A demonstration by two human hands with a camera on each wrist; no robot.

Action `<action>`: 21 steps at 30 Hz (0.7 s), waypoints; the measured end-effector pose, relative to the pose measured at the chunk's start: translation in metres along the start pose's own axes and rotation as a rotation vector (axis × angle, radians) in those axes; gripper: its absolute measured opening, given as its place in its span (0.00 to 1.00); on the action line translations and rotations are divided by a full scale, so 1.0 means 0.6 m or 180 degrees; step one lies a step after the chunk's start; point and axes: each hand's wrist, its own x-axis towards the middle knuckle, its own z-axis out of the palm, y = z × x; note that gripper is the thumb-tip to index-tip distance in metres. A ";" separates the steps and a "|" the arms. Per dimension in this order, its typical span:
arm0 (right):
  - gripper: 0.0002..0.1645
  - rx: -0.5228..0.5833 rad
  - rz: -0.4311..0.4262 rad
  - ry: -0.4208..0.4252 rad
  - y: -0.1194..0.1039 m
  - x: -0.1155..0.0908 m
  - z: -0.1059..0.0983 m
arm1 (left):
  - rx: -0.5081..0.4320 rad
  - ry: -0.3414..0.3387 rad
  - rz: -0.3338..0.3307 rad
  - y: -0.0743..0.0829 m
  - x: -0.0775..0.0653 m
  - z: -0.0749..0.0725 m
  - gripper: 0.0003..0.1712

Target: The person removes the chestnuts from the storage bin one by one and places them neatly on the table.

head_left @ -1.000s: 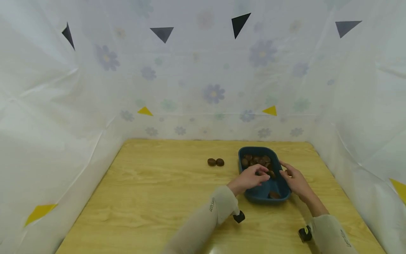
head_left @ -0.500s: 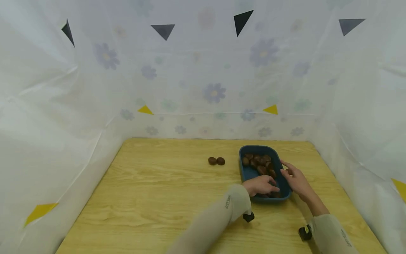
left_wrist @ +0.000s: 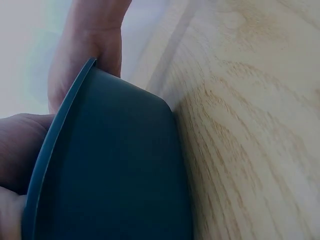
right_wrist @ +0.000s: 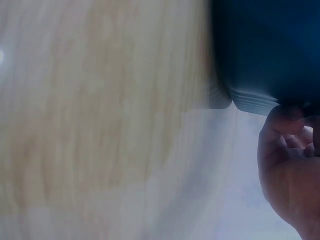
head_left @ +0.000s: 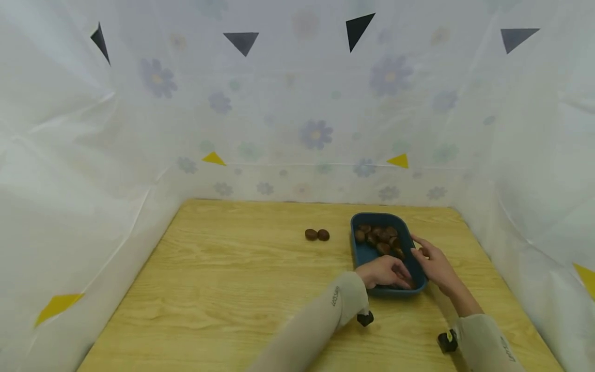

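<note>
A dark blue box (head_left: 354, 258), rectangular with rounded corners, stands on the table's right side. Several brown chestnuts (head_left: 381, 236) lie in its far half. My left hand (head_left: 382, 270) reaches over the left wall into the near end, fingers bent down at the near right corner. Their tips and what lies under them are hidden. From outside, my right hand (head_left: 434, 266) holds the box's right wall, the thumb at the rim. In the right wrist view, fingers of the right hand (right_wrist: 290, 170) curl beside the box (right_wrist: 270, 50).
Two more chestnuts (head_left: 317, 234) lie side by side on the wooden table (head_left: 209, 279), left of the box. White flowered sheeting (head_left: 288, 103) walls in the back and both sides. A dark wrist camera (head_left: 365, 318) sits under the left sleeve.
My left hand has come down from above the middle of the box into its near end, over a chestnut seen there earlier. My right hand stays at the right wall.
</note>
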 end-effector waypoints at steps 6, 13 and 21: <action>0.35 -0.0017 0.0038 0.0012 -0.003 0.000 0.001 | 0.0054 0.0035 0.0108 0.002 -0.009 -0.001 0.10; 0.36 -0.0025 0.0049 0.0005 -0.002 0.000 0.001 | 0.0150 0.0102 0.0230 0.002 -0.011 -0.001 0.10; 0.36 -0.0039 0.0012 0.0005 0.002 0.001 0.001 | 0.0125 0.0161 0.0544 -0.008 -0.003 -0.004 0.12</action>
